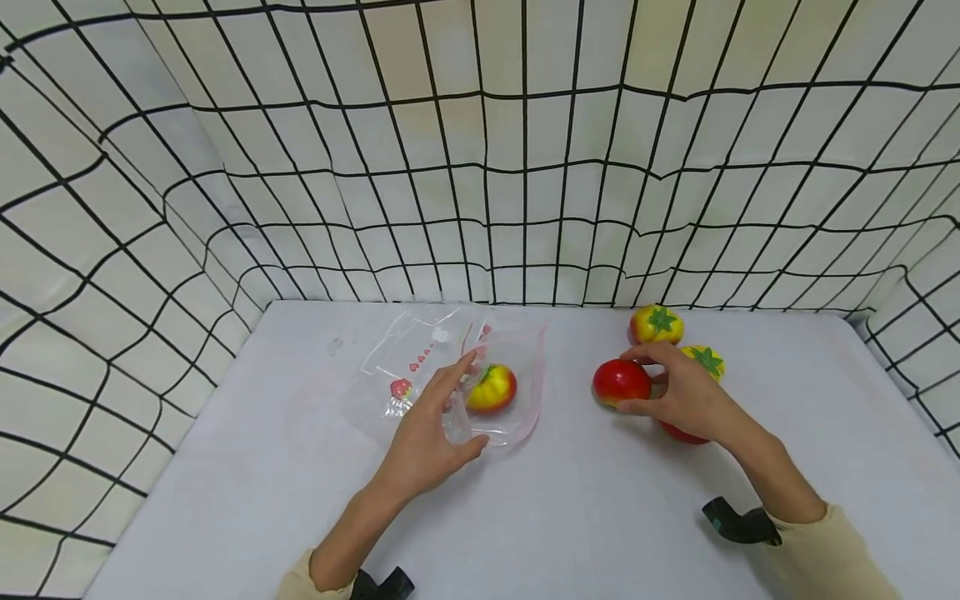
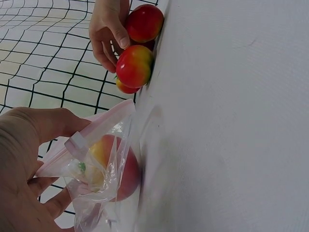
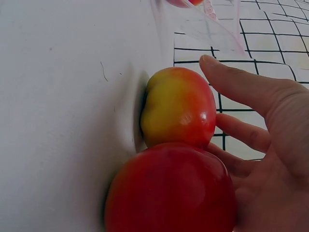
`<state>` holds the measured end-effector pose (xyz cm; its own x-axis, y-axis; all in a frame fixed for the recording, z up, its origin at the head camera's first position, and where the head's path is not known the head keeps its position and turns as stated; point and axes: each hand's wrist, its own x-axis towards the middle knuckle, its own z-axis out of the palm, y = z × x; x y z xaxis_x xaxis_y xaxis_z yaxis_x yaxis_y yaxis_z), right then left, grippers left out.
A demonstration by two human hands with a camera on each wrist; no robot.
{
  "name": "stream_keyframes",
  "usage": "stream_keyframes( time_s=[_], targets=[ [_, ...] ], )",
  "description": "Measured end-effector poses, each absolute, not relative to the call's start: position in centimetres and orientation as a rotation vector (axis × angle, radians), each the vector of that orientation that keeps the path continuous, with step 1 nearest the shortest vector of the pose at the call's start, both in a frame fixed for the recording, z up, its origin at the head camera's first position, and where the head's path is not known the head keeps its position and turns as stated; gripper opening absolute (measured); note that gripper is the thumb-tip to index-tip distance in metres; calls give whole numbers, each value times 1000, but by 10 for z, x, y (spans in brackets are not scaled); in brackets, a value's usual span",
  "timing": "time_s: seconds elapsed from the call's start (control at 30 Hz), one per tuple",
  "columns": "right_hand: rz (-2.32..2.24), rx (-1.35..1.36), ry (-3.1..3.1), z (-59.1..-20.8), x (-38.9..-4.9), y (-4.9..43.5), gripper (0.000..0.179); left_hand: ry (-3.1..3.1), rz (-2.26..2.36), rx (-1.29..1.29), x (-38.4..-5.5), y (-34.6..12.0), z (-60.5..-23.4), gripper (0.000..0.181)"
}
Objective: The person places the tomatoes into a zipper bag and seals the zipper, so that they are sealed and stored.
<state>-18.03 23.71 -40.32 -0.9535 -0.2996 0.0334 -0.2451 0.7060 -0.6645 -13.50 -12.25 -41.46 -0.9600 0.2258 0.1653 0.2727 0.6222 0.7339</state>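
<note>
A clear zip bag (image 1: 525, 417) with a pink edge and small printed hearts lies on the table, holding a yellow-red toy tomato (image 1: 492, 390). My left hand (image 1: 427, 433) is at the bag's near left side, thumb and fingers spread apart; in the left wrist view the fingers reach behind the bag's pink zip (image 2: 108, 121). My right hand (image 1: 686, 392) reaches round a red toy tomato (image 1: 621, 382), fingers on its far side and thumb on its near side. The right wrist view shows a gap between the thumb and that tomato (image 3: 178, 108).
Beside my right hand are another red tomato (image 1: 684, 432), partly hidden, and two yellow ones with green star tops, one behind (image 1: 656, 323) and one to the right (image 1: 705, 360). Black wire mesh (image 1: 525, 167) stands round the white table (image 1: 555, 517).
</note>
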Motion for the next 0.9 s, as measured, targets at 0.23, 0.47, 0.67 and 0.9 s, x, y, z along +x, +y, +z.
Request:
stream_keyframes(
  time_s=[0.23, 0.47, 0.67, 0.9],
  targets=[
    [-1034, -482, 2809, -402, -182, 236, 69, -2789, -1277, -416, -134, -122, -414, 106],
    [-933, -450, 2829, -402, -186, 233, 71, -2779, -1276, -422, -135, -123, -414, 107],
    [-918, -420, 2844, -403, -188, 232, 68, -2777, -1280, -415, -135, -123, -415, 108],
    [-1032, -475, 2850, -401, -190, 230, 72, -2780, -1266, -415, -135, -123, -415, 110]
  ],
)
